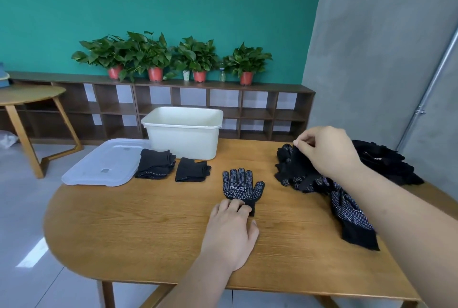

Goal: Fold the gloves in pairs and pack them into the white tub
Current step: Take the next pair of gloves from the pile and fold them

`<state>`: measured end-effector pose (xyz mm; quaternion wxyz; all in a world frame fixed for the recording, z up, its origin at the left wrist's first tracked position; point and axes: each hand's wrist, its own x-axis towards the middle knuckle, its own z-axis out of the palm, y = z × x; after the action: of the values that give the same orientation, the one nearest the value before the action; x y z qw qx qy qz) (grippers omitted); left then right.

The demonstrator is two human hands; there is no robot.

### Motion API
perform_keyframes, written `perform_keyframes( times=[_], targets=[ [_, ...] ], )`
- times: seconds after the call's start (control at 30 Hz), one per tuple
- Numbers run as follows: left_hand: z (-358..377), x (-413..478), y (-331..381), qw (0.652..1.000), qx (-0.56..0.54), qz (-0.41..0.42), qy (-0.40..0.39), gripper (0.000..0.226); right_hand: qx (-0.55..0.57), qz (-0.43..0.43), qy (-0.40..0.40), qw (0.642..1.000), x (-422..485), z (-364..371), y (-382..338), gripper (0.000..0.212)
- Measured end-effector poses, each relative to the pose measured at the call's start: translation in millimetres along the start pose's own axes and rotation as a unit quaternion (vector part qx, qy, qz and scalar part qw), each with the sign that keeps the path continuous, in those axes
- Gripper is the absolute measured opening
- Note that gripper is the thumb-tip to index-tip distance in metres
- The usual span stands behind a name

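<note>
A single black dotted glove [241,186] lies flat on the wooden table [138,228], fingers pointing away. My left hand [231,231] rests on its cuff, fingertips pressing it down. My right hand [327,151] pinches a glove at the top of the loose black glove pile [309,176] on the right. Two folded glove bundles, one [155,164] and another [190,170], sit in front of the white tub [183,131], whose inside is hidden from here.
A translucent lid [104,164] lies left of the tub. More black gloves [386,161] are heaped at the far right by the grey wall. A second wooden table [27,99] stands to the left, and a shelf with potted plants [153,60] is behind.
</note>
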<state>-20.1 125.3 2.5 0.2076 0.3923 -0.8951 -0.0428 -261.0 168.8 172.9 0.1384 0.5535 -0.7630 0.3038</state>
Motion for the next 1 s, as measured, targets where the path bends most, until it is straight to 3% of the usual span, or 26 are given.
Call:
perform_keyframes(
  times=[0.07,0.23,0.63,0.8,0.9,1.0],
  targets=[
    [1,0,-1,1.000,0.003,-0.001,0.006,0.053,-0.028,-0.069,0.012,0.997,-20,14,-5,0.013],
    [5,-1,-1,1.000,0.007,-0.003,0.024,0.048,-0.086,-0.112,-0.255,0.957,-95,72,2,0.029],
    [4,-2,0,0.999,0.020,0.002,0.024,0.049,0.021,-0.101,-0.080,0.991,-165,92,26,0.028],
    [3,-4,0,0.999,0.035,-0.008,0.037,0.046,0.049,-0.084,-0.167,0.981,-167,80,31,0.048],
    [1,-5,1,0.998,0.040,-0.013,0.049,0.042,0.074,-0.111,-0.183,0.974,-165,76,38,0.033],
    [-2,-6,1,0.997,0.046,-0.007,0.062,0.040,0.067,-0.144,-0.150,0.976,-157,71,39,0.019]
  ],
)
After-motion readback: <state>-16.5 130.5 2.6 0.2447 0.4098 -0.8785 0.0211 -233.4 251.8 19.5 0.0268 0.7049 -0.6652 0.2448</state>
